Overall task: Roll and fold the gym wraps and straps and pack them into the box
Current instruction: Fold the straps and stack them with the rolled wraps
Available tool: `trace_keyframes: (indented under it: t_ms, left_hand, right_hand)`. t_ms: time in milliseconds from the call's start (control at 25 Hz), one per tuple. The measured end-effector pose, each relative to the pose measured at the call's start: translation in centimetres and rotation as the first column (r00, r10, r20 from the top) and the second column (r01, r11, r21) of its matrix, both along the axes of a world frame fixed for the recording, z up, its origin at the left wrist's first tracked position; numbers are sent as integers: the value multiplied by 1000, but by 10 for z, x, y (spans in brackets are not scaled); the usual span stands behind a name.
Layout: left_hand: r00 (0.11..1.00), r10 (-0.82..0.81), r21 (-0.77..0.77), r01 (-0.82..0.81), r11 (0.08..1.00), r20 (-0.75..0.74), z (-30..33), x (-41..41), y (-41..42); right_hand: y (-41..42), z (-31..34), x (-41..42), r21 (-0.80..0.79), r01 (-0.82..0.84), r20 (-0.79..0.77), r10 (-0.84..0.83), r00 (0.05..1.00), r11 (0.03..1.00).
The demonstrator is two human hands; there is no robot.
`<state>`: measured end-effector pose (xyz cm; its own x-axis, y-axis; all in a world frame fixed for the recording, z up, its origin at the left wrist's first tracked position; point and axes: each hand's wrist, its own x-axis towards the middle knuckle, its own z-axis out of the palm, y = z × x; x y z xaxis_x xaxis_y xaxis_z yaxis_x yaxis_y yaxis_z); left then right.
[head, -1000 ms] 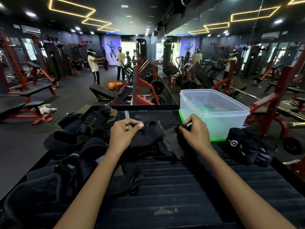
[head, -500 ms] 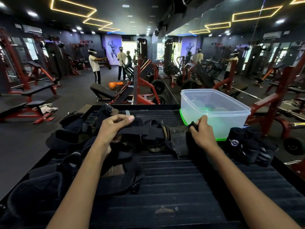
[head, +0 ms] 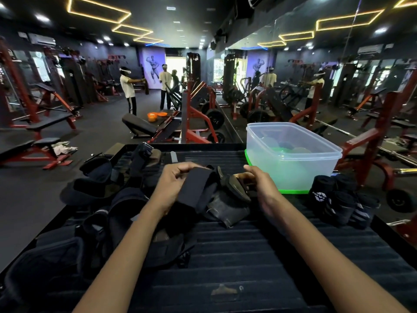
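Note:
A black gym strap [head: 196, 190] with a leathery pad end hangs between my hands above the ribbed black platform [head: 237, 256]. My left hand [head: 173, 184] grips its folded black band. My right hand [head: 259, 186] pinches the pad end just in front of the clear plastic box [head: 293, 159], which sits on a green lid at the back right. Several rolled black wraps [head: 340, 199] stand to the right of the box. A heap of loose black straps and wraps [head: 97, 199] lies to the left.
The platform's raised rim [head: 180, 146] runs along the back. Beyond it stand red gym machines [head: 196, 123] and benches [head: 42, 132]. Two people [head: 128, 89] stand far off on the gym floor. A mirror wall fills the right side.
My hands have come closer together and lifted the strap, folding its band over. The left hand moved right, and the right hand shifted slightly left toward it.

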<state>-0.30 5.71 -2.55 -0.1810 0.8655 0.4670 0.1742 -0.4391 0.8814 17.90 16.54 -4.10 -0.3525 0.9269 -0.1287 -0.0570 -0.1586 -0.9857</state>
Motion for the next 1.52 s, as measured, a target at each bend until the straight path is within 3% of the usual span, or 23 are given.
trace_keyframes:
  t_ms: [160,280,440,560,680,760,800,880,920,1080,1320,1520]
  left_hand:
    - [947,118,26,-116,993,-300,-20,12,15]
    - [973,62,-63,-78,995,-223,-23,12,14]
    - [996,-4,-201,-13,979,-87,-20,12,11]
    - [975,126,-146,-154,977,-183,-22,11,13]
    - [938,255,-148,-294,944,-235,-23,12,14]
    - [927,291,-191,-338,922,-236,-23,15,13]
    - [932,277,-212,-328,921,-235,-23,16,13]
    - [953,185,-263,-248,933,-241,-24,14,15]
    - [951,144,-269,-219,938,-272,-24,14,15]
    - [941,80,-237,-164,958,-328,-23,13,15]
    - [977,56,-339,-125,932,-207,-15,10,10]
    - [976,6,-355,-85,931,-218,-13,8,11]
  right_hand:
    - [-1,-7,-4,94,-83,-72,90,993,992]
    - [-2,-5,-2,110,-123,-51,129,990,986]
    - [2,-5,0,206,-24,-14,27,1000,978]
    - [-2,0,2,346,12,26,-23,999,938]
    - [-6,3,4,444,-84,8,90,996,892]
    - [-8,3,7,556,-220,63,224,973,801]
    - [-9,3,8,645,-303,180,246,952,701]
    - [-9,1,6,763,-463,463,117,878,451]
    - [-7,-1,4,770,-504,538,26,842,392]
    - [-6,-4,-1,786,-421,511,-93,855,452]
    - [-12,-7,-7,743,-221,332,-61,941,632]
    - [-11,-11,-10,705,-160,270,-54,961,691]
